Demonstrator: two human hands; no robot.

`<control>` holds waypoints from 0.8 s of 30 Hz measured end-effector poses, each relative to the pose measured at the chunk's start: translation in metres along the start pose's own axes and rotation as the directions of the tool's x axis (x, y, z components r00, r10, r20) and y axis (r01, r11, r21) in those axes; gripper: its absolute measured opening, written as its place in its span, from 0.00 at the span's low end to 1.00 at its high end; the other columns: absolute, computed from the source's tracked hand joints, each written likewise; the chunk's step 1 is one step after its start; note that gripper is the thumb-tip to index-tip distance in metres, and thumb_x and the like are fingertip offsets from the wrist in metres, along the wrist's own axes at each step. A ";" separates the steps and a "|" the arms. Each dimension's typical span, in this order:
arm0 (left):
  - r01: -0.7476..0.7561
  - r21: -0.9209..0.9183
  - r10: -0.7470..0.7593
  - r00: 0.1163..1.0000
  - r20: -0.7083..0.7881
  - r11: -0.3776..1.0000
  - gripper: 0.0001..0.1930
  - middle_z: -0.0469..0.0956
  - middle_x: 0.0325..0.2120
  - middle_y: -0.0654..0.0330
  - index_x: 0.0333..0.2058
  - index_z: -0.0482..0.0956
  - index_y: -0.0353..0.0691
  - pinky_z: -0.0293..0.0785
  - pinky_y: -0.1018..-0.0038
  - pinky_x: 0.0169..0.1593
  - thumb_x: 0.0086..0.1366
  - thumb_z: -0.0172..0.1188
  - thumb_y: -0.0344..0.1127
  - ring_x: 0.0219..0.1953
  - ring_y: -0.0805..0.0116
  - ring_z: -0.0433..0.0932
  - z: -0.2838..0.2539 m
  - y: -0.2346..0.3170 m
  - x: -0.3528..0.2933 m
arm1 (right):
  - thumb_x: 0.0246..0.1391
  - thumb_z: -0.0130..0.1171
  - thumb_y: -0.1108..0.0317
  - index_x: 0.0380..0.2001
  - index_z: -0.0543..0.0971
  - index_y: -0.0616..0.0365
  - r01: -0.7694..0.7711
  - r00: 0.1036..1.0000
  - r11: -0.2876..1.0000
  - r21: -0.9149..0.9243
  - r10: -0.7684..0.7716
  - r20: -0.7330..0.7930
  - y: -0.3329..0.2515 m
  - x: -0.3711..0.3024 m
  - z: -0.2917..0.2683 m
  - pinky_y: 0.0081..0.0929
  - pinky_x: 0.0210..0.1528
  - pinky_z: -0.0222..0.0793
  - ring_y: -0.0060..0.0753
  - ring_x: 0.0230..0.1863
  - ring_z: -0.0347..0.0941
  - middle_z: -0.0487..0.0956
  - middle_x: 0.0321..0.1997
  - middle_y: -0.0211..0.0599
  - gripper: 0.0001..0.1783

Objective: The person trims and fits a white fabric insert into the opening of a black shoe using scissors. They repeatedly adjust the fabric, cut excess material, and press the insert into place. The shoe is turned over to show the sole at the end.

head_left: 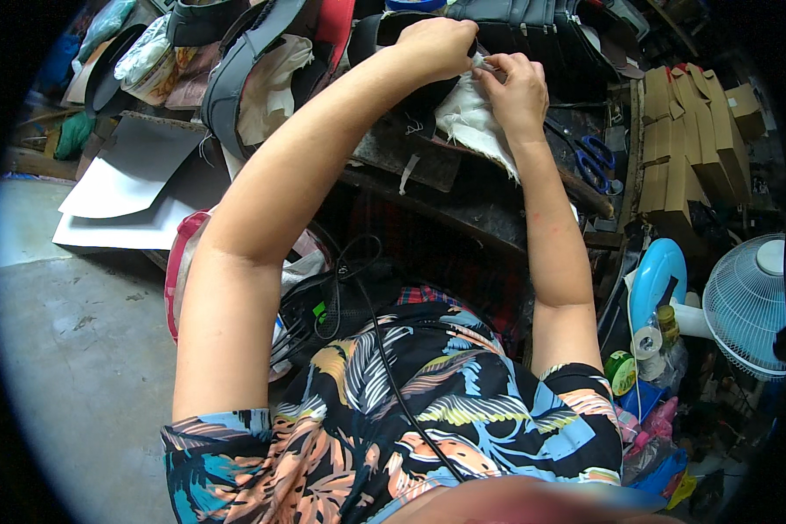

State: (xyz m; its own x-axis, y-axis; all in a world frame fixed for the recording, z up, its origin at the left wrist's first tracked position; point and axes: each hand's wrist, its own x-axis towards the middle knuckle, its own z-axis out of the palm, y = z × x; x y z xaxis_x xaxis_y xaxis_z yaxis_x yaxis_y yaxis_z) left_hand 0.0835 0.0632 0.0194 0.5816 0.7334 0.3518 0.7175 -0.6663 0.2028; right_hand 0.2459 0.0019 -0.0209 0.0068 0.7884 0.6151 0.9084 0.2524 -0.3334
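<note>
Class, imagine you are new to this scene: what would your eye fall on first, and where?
Probably the boldly patterned shirt, which fills the lower middle. Next come the left hand and right hand, close together near the top, by a crumpled white cloth. At the far right, a white fan shows below brown cardboard boxes.

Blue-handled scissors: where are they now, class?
In the head view, the blue-handled scissors lie upper right, between the right forearm and the tan cardboard boxes.
</note>
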 end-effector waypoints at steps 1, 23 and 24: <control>0.041 0.028 -0.041 0.999 0.005 0.999 0.17 0.84 0.34 0.50 0.40 0.83 0.42 0.79 0.59 0.45 0.52 0.69 0.42 0.41 0.50 0.83 0.006 0.002 0.004 | 0.47 0.69 0.59 0.34 0.86 0.49 0.053 0.998 0.997 -0.062 -0.055 -0.030 -0.001 -0.001 0.000 0.35 0.47 0.69 0.35 0.43 0.74 0.81 0.38 0.27 0.11; 0.070 0.019 -0.065 0.979 -0.194 0.997 0.09 0.83 0.30 0.43 0.29 0.85 0.33 0.80 0.57 0.45 0.52 0.59 0.29 0.37 0.46 0.84 0.024 -0.004 -0.002 | 0.54 0.63 0.51 0.39 0.84 0.49 -0.249 0.956 0.969 -0.008 0.247 0.158 -0.001 0.008 -0.002 0.34 0.41 0.74 0.39 0.36 0.82 0.85 0.33 0.37 0.17; 0.073 0.019 -0.068 0.980 -0.188 0.997 0.09 0.83 0.30 0.43 0.29 0.85 0.33 0.80 0.58 0.45 0.52 0.59 0.29 0.37 0.47 0.84 0.023 -0.003 -0.002 | 0.54 0.63 0.50 0.39 0.84 0.48 -0.267 0.946 0.963 -0.027 0.267 0.184 -0.001 0.010 -0.004 0.35 0.41 0.74 0.39 0.37 0.82 0.85 0.33 0.37 0.17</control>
State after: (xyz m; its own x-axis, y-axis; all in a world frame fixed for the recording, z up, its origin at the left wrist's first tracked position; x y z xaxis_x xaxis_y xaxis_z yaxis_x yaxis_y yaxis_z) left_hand 0.0890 0.0663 -0.0033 0.4491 0.7386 0.5028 0.7654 -0.6084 0.2101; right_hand 0.2468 0.0071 -0.0112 0.1722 0.9166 0.3609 0.8846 0.0173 -0.4660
